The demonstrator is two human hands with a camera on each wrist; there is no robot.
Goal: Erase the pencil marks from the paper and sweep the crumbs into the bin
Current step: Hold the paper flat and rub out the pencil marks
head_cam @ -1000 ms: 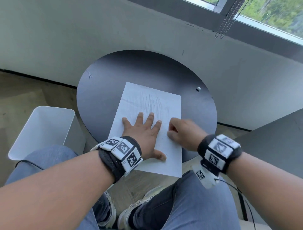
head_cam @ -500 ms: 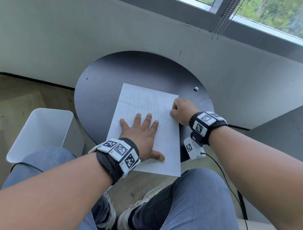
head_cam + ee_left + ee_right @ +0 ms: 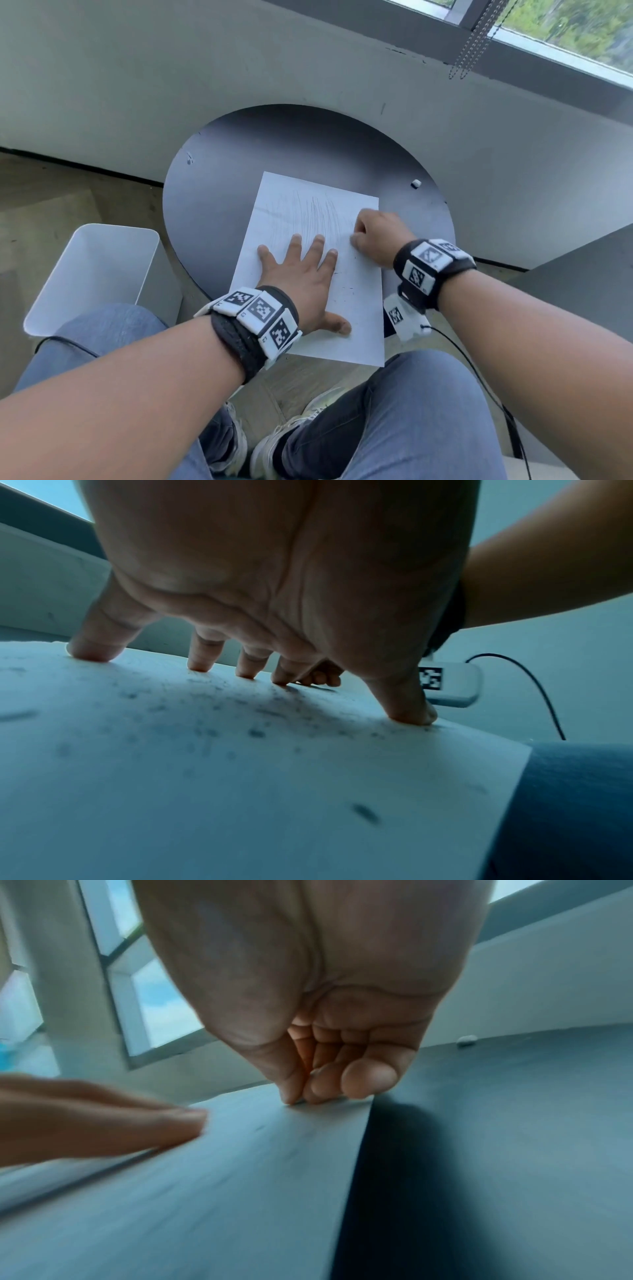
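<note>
1. On the round dark table [image 3: 219, 212] lies the paper [image 3: 356, 308], its near edge overhanging the table rim toward the person's knees.
2. Faint pencil marks [image 3: 318, 216] run across the far half of the sheet.
3. Dark crumbs [image 3: 257, 733] speckle the near part of the sheet, thickest around the left fingertips in the left wrist view.
4. Left hand [image 3: 305, 284] is spread flat, fingers straight and pressing the paper down, thumb toward the near right.
5. Right hand [image 3: 376, 236] sits at the paper's right edge, fingers curled tight with thumb and fingertips pinched together against the sheet; a small pale sliver shows between the tips in the right wrist view, but whether it is an eraser I cannot tell.
6. A small white piece [image 3: 415, 183] lies on the table, far right, well apart from the paper.
7. White bin [image 3: 65, 291] stands on the floor, left of the table, beside the left knee.
</note>
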